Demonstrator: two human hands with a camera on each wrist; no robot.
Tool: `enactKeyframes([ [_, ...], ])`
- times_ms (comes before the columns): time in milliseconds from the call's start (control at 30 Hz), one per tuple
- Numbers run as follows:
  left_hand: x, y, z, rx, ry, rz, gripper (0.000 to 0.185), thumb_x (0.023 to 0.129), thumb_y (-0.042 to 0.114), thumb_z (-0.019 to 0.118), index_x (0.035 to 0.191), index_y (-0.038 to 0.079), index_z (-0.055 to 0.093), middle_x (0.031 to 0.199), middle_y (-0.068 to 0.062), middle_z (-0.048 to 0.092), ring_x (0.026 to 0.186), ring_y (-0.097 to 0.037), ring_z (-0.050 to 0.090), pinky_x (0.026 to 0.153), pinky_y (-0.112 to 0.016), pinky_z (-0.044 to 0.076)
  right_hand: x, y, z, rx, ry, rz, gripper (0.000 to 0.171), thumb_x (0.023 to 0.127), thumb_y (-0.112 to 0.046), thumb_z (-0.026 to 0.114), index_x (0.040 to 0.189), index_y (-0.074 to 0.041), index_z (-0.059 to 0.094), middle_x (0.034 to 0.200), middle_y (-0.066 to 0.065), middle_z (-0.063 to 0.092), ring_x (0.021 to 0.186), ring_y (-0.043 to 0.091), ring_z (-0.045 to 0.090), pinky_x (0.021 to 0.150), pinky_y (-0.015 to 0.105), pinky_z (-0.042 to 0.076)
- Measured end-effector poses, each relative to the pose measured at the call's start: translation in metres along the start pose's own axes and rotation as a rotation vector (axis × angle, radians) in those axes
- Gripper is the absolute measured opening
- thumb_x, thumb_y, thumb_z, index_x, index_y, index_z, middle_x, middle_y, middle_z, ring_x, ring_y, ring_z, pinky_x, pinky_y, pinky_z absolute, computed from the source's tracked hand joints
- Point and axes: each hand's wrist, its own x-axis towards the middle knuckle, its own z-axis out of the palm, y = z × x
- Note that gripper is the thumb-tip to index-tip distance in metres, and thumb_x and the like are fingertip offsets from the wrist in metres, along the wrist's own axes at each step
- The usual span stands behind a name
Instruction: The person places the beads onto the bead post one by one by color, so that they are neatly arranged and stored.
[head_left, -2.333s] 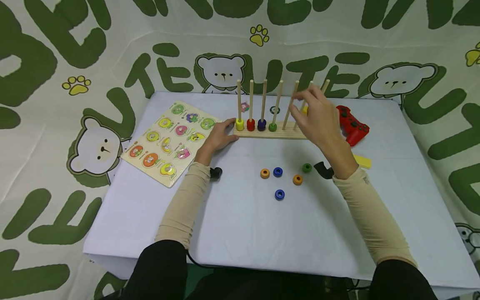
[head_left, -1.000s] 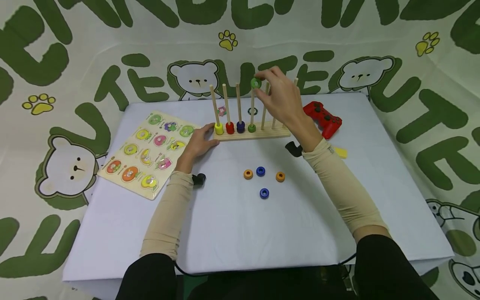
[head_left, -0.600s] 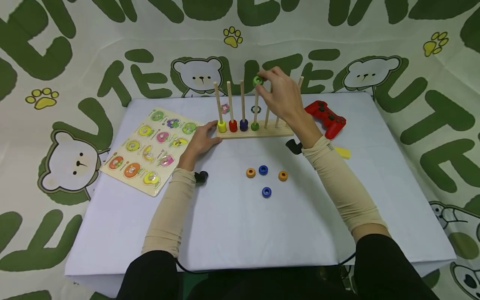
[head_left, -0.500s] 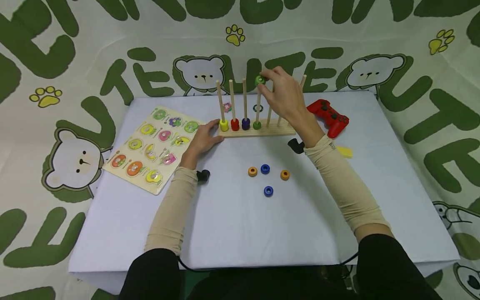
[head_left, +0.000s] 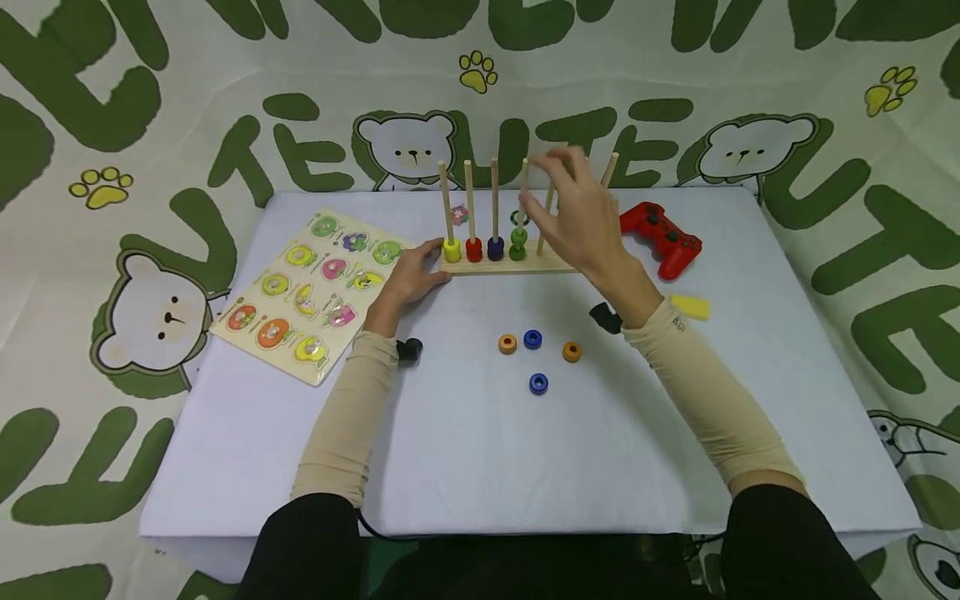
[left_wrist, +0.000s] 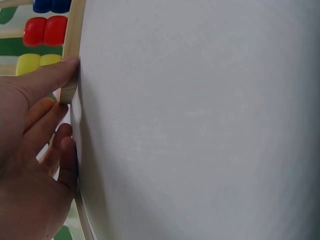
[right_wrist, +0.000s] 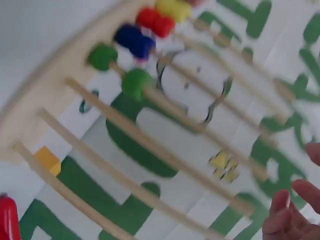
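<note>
Your right hand (head_left: 581, 218) is open and empty; keep your left hand (head_left: 411, 277) pressed against the peg rack (head_left: 504, 263).

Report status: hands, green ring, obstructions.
Left hand holds rack base. Right hand open, holds nothing. Green ring on fourth peg, above lower green. Nothing blocking.

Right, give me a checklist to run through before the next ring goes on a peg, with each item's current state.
1. Right hand free to pick: ok, fingers spread, holding nothing.
2. Left hand steadying the wooden rack: ok, fingers against its left end.
3. Second green ring seated: cannot tell; in the right wrist view it sits apart from the lower one.
4. Loose rings within reach: ok, orange ring, blue ring and two more lie on the table.
5. Bare pegs available: ok, right of the green peg.
</note>
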Motion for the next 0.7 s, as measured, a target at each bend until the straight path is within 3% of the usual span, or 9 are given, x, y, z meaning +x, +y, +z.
enactKeyframes([
  [100, 0.001, 0.0, 0.001, 0.011, -0.007, -0.009, 0.075, 0.103, 0.02, 0.073, 0.168, 0.014, 0.036, 0.174, -0.013, 0.034, 0.164, -0.034, 0.024, 0.135, -0.05, 0.021, -0.032, -0.01, 0.003, -0.02, -0.123, -0.048, 0.037, 0.103, -0.026, 0.073, 0.131, -0.003, 0.072, 0.128, 0.018, 0.068, 0.069, 0.029, 0.06, 0.052, 0.035, 0.049],
  [233, 0.002, 0.001, 0.001, 0.007, -0.006, 0.007, 0.075, 0.102, 0.02, 0.073, 0.168, 0.014, 0.037, 0.173, -0.014, 0.035, 0.163, -0.035, 0.025, 0.135, -0.05, 0.021, -0.073, -0.018, 0.021, -0.081, -0.477, -0.065, 0.038, 0.099, -0.03, 0.078, 0.128, -0.006, 0.075, 0.118, 0.013, 0.073, 0.09, 0.027, 0.069, 0.069, 0.038, 0.061],
  [333, 0.001, 0.0, 0.001, 0.014, 0.0, 0.018, 0.074, 0.103, 0.021, 0.072, 0.168, 0.013, 0.036, 0.173, -0.015, 0.035, 0.163, -0.036, 0.026, 0.135, -0.05, 0.021, -0.094, -0.019, 0.039, -0.16, -0.651, -0.106, 0.044, 0.098, -0.038, 0.079, 0.129, -0.007, 0.075, 0.116, 0.012, 0.073, 0.096, 0.027, 0.068, 0.079, 0.039, 0.06],
  [433, -0.001, -0.003, 0.0, 0.029, 0.007, 0.011, 0.074, 0.103, 0.02, 0.072, 0.168, 0.013, 0.036, 0.173, -0.015, 0.035, 0.162, -0.037, 0.026, 0.135, -0.05, 0.021, -0.106, -0.02, 0.054, -0.206, -0.696, -0.132, 0.044, 0.098, -0.043, 0.078, 0.127, -0.01, 0.077, 0.114, 0.01, 0.072, 0.094, 0.025, 0.064, 0.08, 0.039, 0.053],
  [567, -0.004, -0.004, -0.001, 0.019, 0.008, 0.016, 0.073, 0.103, 0.02, 0.071, 0.167, 0.012, 0.037, 0.173, -0.016, 0.035, 0.162, -0.037, 0.026, 0.135, -0.051, 0.021, -0.113, -0.02, 0.064, -0.187, -0.672, -0.121, 0.032, 0.1, -0.039, 0.077, 0.117, -0.013, 0.08, 0.108, 0.006, 0.071, 0.093, 0.023, 0.06, 0.078, 0.037, 0.047],
  [700, -0.005, -0.003, 0.0, 0.006, 0.011, 0.04, 0.073, 0.103, 0.019, 0.072, 0.167, 0.011, 0.038, 0.172, -0.017, 0.036, 0.162, -0.037, 0.027, 0.135, -0.051, 0.021, -0.108, -0.019, 0.058, -0.116, -0.616, -0.08, 0.024, 0.1, -0.033, 0.078, 0.112, -0.012, 0.081, 0.106, 0.004, 0.075, 0.094, 0.024, 0.063, 0.079, 0.037, 0.047],
])
